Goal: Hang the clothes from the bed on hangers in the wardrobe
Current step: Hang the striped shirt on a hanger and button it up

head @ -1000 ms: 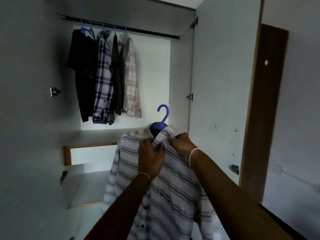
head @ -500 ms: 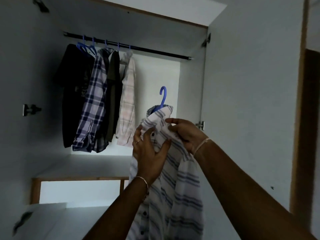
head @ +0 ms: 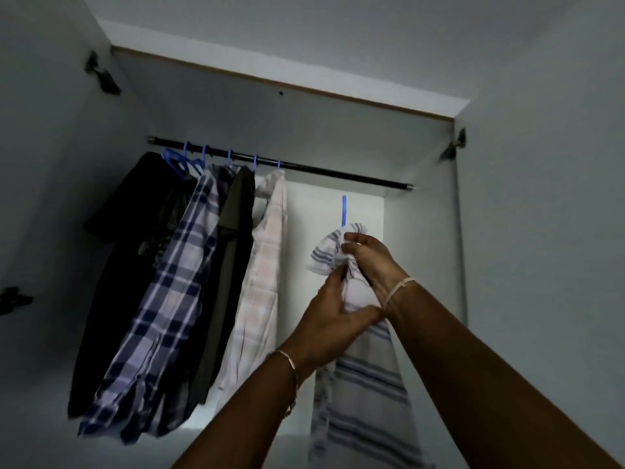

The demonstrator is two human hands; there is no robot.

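Both hands — left hand [head: 329,319], right hand [head: 368,262] — grip the striped shirt [head: 368,384].

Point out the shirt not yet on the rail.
The blue-striped white shirt, gripped by left hand and right hand; its hanger hook sits below the rail, others hang from it.

Single head view, close in front of the open wardrobe, tilted steeply up at the hanging rail [head: 280,163]; wardrobe top panel above it.

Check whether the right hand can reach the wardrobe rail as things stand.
Probably yes: the right hand, gripping the striped shirt, is close below the rail, and nothing hangs on that stretch.
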